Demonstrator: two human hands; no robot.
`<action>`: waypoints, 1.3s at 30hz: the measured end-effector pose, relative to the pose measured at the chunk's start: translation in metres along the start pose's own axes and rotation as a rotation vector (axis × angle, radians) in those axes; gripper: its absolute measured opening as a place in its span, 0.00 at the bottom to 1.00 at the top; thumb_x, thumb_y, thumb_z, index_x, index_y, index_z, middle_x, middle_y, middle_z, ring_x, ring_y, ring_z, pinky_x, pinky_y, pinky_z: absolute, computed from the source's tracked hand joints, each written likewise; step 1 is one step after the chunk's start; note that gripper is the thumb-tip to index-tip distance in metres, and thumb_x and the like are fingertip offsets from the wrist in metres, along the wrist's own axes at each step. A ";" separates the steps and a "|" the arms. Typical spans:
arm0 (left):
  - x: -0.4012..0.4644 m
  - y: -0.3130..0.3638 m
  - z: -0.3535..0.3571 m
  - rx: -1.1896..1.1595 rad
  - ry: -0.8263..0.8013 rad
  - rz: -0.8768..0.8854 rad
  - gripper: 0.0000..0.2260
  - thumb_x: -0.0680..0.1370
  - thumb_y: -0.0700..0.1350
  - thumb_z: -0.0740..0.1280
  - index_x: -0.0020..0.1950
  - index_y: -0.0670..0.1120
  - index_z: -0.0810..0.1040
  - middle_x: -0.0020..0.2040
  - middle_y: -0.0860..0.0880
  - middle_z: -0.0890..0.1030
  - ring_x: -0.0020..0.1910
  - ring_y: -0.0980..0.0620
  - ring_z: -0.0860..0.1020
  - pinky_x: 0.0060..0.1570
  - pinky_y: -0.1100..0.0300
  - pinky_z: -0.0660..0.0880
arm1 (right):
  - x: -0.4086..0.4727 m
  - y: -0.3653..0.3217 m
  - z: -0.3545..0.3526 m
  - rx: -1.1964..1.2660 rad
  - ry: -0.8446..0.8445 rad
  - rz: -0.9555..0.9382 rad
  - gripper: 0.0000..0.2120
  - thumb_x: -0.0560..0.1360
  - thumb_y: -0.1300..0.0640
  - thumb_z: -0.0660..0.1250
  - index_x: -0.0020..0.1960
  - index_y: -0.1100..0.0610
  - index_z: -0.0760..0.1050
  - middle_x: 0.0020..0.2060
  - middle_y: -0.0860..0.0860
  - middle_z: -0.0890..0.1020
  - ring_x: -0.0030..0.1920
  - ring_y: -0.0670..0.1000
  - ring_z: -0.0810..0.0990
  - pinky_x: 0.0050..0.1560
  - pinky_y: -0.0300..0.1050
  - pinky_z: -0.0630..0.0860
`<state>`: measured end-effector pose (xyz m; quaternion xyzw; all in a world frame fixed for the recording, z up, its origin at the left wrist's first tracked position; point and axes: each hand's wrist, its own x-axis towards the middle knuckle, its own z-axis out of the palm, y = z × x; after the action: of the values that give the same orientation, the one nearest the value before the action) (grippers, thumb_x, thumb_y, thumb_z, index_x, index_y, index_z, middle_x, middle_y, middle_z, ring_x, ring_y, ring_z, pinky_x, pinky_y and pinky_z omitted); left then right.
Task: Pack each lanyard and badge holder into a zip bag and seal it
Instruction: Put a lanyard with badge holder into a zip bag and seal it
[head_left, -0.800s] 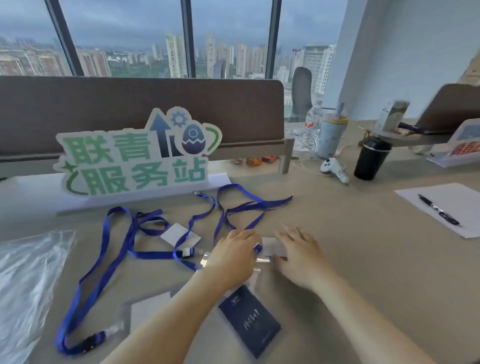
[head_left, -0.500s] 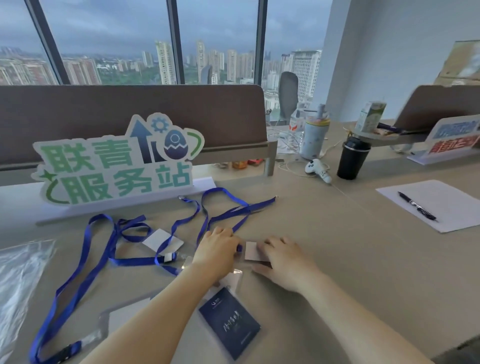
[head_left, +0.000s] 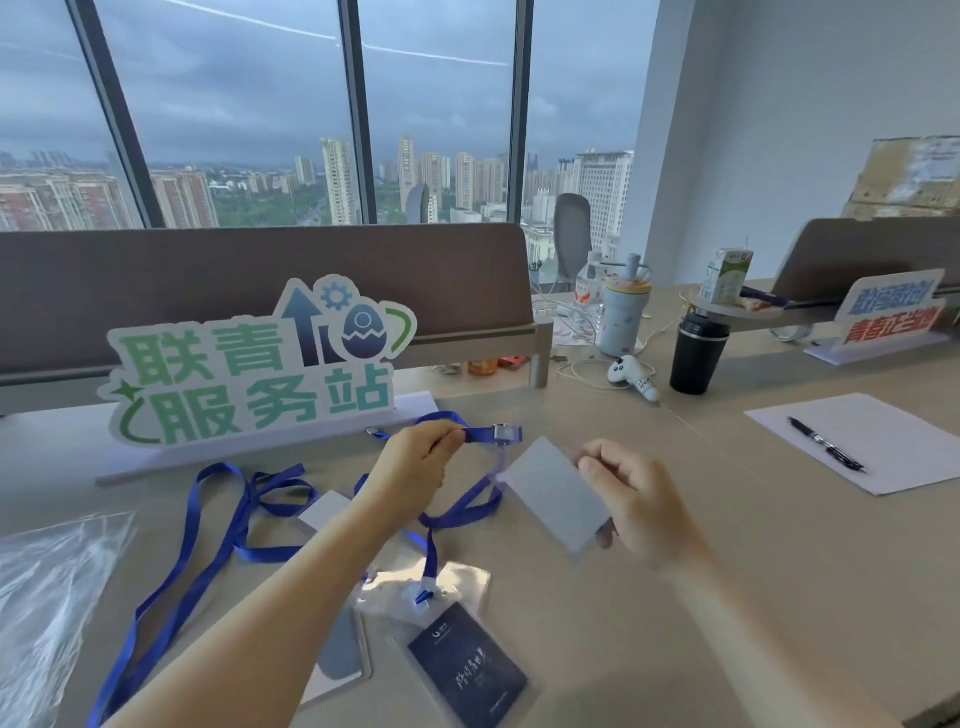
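Lifting one blue lanyard (head_left: 470, 512) clear of the desk, the left hand (head_left: 415, 475) is pinching the strap just behind its metal clip (head_left: 503, 434), while the right hand (head_left: 641, 501) is gripping the white badge holder (head_left: 553, 496) by its near edge, tilted and raised off the surface; clip and holder are sitting close together, the clip apparently being fastened to or freed from it, though which cannot be told; a stack of clear zip bags (head_left: 49, 592) is waiting at the left edge, well apart from both hands, so bagging is judged not yet begun; further lanyards (head_left: 228, 525) and a dark blue badge holder (head_left: 465, 670) are lying loose on the pale wooden desk (head_left: 675, 623); a green lettered sign (head_left: 254, 369) is standing against a brown divider (head_left: 208, 270); a black tumbler (head_left: 698, 356) and a pen (head_left: 826, 444) on white paper (head_left: 883, 441) are resting to the right; tall windows are showing a grey city skyline.
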<state>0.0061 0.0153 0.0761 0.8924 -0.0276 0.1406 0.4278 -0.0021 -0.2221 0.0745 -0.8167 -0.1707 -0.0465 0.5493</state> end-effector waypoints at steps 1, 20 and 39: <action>-0.003 0.002 0.000 0.000 -0.016 -0.004 0.10 0.82 0.48 0.57 0.49 0.51 0.78 0.34 0.52 0.78 0.33 0.53 0.73 0.35 0.61 0.69 | -0.001 -0.010 0.000 0.114 0.018 0.035 0.12 0.80 0.57 0.60 0.41 0.59 0.75 0.25 0.50 0.76 0.21 0.53 0.68 0.21 0.42 0.64; -0.061 0.063 -0.049 0.540 -0.197 0.377 0.07 0.81 0.51 0.59 0.49 0.52 0.76 0.40 0.57 0.76 0.35 0.57 0.72 0.37 0.62 0.70 | -0.012 -0.088 0.008 -0.827 -0.214 -0.219 0.13 0.78 0.53 0.64 0.58 0.39 0.80 0.51 0.44 0.85 0.52 0.48 0.81 0.50 0.45 0.76; -0.128 0.051 -0.072 0.347 -0.333 0.091 0.13 0.82 0.53 0.55 0.49 0.52 0.78 0.42 0.53 0.79 0.39 0.53 0.76 0.41 0.58 0.72 | -0.024 -0.125 0.027 -0.433 0.184 -0.329 0.03 0.75 0.56 0.70 0.46 0.48 0.81 0.36 0.39 0.81 0.40 0.43 0.79 0.42 0.40 0.74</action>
<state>-0.1416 0.0298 0.1227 0.9612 -0.1135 0.0136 0.2509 -0.0683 -0.1610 0.1676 -0.8687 -0.2364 -0.2442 0.3604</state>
